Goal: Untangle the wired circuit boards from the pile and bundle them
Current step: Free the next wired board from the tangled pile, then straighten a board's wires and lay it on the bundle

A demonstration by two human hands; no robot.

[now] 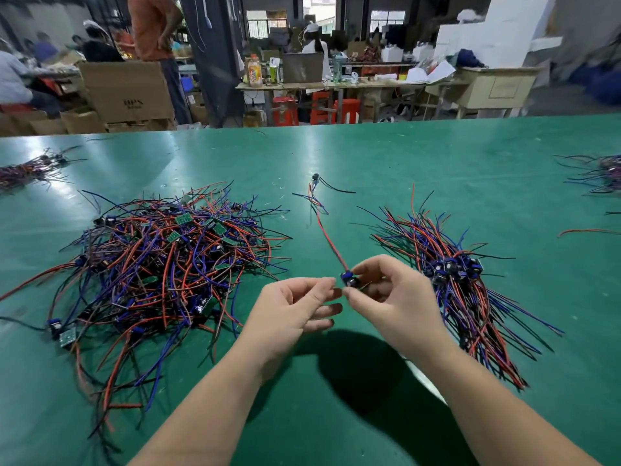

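Note:
A tangled pile (161,264) of small green circuit boards with red, blue and black wires lies on the left of the green table (386,156). A sorted bundle (460,284) of wired boards lies on the right, boards side by side. My right hand (389,297) pinches one wired board (349,280) above the table's middle; its red and blue wires trail away toward the far side. My left hand (295,307) is beside it with curled fingers, fingertips close to the board, and I cannot tell if they touch it.
A single wired board (316,178) lies alone farther back at the centre. More wire bundles sit at the far left (27,171) and far right (601,173) edges. Beyond the table are cardboard boxes (127,90), benches and seated people.

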